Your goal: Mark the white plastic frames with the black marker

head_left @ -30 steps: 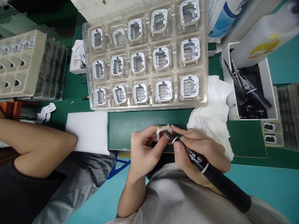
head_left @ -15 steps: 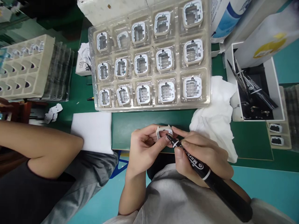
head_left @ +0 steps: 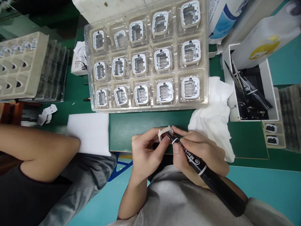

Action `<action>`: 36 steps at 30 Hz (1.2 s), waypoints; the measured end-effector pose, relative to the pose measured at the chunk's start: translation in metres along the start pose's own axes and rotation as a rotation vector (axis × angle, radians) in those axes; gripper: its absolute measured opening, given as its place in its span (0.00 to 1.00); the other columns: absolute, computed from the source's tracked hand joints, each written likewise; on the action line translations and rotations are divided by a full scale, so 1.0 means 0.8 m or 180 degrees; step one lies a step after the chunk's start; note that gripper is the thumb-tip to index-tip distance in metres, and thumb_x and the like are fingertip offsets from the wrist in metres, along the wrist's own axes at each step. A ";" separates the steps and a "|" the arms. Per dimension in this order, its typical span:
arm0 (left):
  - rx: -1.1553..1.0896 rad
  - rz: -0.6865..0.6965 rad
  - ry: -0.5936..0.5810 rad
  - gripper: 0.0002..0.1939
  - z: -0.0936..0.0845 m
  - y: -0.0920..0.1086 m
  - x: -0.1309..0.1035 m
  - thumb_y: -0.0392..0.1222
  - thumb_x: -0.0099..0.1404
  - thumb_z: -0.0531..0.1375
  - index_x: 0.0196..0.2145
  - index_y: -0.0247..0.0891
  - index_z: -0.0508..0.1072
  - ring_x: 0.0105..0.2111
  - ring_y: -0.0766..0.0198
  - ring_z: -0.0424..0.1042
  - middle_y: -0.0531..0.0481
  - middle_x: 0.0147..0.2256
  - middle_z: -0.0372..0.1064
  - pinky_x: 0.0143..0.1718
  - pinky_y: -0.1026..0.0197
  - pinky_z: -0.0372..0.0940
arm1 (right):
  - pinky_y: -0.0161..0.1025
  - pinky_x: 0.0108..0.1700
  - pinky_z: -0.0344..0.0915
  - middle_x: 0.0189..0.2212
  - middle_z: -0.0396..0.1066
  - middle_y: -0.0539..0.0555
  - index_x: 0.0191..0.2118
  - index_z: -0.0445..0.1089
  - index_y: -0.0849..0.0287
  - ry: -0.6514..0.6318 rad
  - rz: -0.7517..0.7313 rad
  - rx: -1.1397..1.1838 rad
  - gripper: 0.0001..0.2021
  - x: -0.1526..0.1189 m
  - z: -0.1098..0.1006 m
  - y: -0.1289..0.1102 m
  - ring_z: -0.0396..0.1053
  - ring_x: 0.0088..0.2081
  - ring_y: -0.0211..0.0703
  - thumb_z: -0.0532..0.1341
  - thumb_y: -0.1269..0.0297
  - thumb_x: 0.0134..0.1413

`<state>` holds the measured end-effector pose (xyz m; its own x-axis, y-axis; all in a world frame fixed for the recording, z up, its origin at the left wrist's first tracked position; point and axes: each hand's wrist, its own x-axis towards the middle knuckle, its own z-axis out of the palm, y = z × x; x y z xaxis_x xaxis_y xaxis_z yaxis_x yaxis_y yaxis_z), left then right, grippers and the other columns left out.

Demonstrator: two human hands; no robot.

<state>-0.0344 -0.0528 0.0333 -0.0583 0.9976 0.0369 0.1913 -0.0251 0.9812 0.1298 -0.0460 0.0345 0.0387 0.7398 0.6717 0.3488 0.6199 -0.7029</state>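
Note:
Between thumb and fingers, my left hand (head_left: 148, 153) pinches a small beige watch-case frame (head_left: 162, 133) above the table's front edge. A black marker (head_left: 207, 175) lies in my right hand (head_left: 202, 150), its tip inside the frame near my left thumb. My right index finger reaches the frame's right side. Beyond both hands a clear plastic tray (head_left: 145, 109) holds several similar frames in rows, with white inner rims facing up. Where exactly the marker tip touches is too small to tell.
Right of the tray lie a crumpled white cloth (head_left: 211, 116) and a white box (head_left: 275, 91) with tweezers and another marker. Bottles stand behind. On the left are a white pad (head_left: 89, 131), stacked trays (head_left: 49, 69) and another person's bare arm (head_left: 39, 150).
The frame has tilted in my left hand, showing more of its outer side. The marker tip now sits further inside it. The whole view has shifted slightly, moving the surroundings left.

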 end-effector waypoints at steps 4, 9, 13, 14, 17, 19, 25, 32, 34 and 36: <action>-0.0043 0.0049 0.0015 0.03 0.001 -0.001 0.000 0.35 0.71 0.76 0.42 0.39 0.90 0.28 0.68 0.78 0.54 0.30 0.85 0.33 0.70 0.76 | 0.39 0.44 0.91 0.36 0.84 0.57 0.45 0.78 0.61 -0.0005 0.0023 0.0010 0.09 -0.001 0.001 -0.002 0.90 0.46 0.56 0.72 0.81 0.68; 0.0087 0.0268 0.0053 0.04 0.002 -0.004 -0.001 0.32 0.69 0.76 0.40 0.38 0.88 0.25 0.70 0.74 0.56 0.28 0.81 0.30 0.71 0.72 | 0.38 0.48 0.90 0.36 0.83 0.57 0.44 0.78 0.63 0.0009 0.0130 -0.0094 0.07 -0.003 0.000 -0.006 0.90 0.47 0.54 0.71 0.81 0.70; 0.0222 0.0344 0.0115 0.05 0.004 -0.004 -0.005 0.31 0.69 0.75 0.37 0.39 0.85 0.24 0.72 0.70 0.57 0.27 0.79 0.28 0.71 0.68 | 0.40 0.51 0.91 0.36 0.83 0.57 0.44 0.78 0.63 -0.0144 0.0065 -0.0064 0.08 -0.004 -0.001 -0.005 0.90 0.47 0.55 0.71 0.82 0.69; 0.0254 0.0341 0.0144 0.06 0.005 -0.003 -0.005 0.31 0.69 0.75 0.37 0.39 0.84 0.24 0.72 0.69 0.58 0.27 0.78 0.28 0.71 0.67 | 0.40 0.52 0.91 0.36 0.83 0.57 0.45 0.77 0.63 -0.0160 0.0059 -0.0061 0.08 -0.004 -0.001 -0.005 0.90 0.48 0.55 0.70 0.82 0.70; 0.0299 0.0312 0.0220 0.06 0.008 -0.001 -0.007 0.32 0.71 0.74 0.36 0.39 0.83 0.24 0.72 0.67 0.58 0.26 0.77 0.28 0.70 0.67 | 0.39 0.53 0.90 0.38 0.83 0.58 0.45 0.78 0.63 -0.0135 0.0142 -0.0042 0.08 -0.003 0.000 -0.006 0.90 0.49 0.54 0.71 0.82 0.70; 0.0276 0.0291 0.0242 0.07 0.010 0.000 -0.008 0.33 0.71 0.74 0.35 0.38 0.82 0.23 0.72 0.66 0.58 0.25 0.75 0.27 0.70 0.65 | 0.39 0.53 0.90 0.38 0.83 0.58 0.45 0.78 0.63 -0.0091 0.0183 -0.0004 0.08 -0.003 0.000 -0.006 0.89 0.49 0.53 0.71 0.82 0.71; 0.0234 0.0222 0.0160 0.06 0.007 -0.002 -0.007 0.33 0.70 0.75 0.35 0.38 0.83 0.24 0.71 0.67 0.57 0.26 0.76 0.28 0.70 0.67 | 0.38 0.55 0.90 0.37 0.84 0.57 0.45 0.77 0.63 -0.0235 0.0046 -0.0040 0.09 -0.002 -0.004 -0.004 0.89 0.50 0.52 0.70 0.83 0.70; 0.0120 0.0256 0.0240 0.07 0.008 -0.001 -0.005 0.32 0.69 0.75 0.34 0.38 0.83 0.23 0.72 0.67 0.59 0.25 0.74 0.26 0.71 0.66 | 0.38 0.51 0.88 0.40 0.85 0.59 0.46 0.78 0.62 -0.0141 0.0250 -0.0054 0.08 -0.004 -0.003 -0.008 0.89 0.51 0.52 0.70 0.82 0.72; 0.0077 0.0238 0.0213 0.07 0.008 -0.001 -0.004 0.32 0.68 0.76 0.34 0.38 0.83 0.23 0.72 0.68 0.58 0.25 0.76 0.26 0.71 0.66 | 0.36 0.51 0.88 0.40 0.85 0.58 0.45 0.78 0.62 -0.0153 0.0243 -0.0063 0.07 -0.004 -0.001 -0.009 0.89 0.50 0.51 0.70 0.81 0.72; 0.0062 0.0211 0.0190 0.07 0.007 0.000 -0.004 0.32 0.68 0.76 0.34 0.38 0.83 0.23 0.71 0.68 0.58 0.25 0.76 0.26 0.71 0.66 | 0.36 0.53 0.88 0.39 0.85 0.58 0.45 0.78 0.63 -0.0186 0.0225 -0.0062 0.07 -0.003 -0.001 -0.009 0.89 0.51 0.51 0.70 0.82 0.72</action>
<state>-0.0291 -0.0553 0.0319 -0.1032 0.9882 0.1133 0.2156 -0.0890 0.9724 0.1276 -0.0527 0.0379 0.0094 0.7959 0.6054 0.3654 0.5608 -0.7429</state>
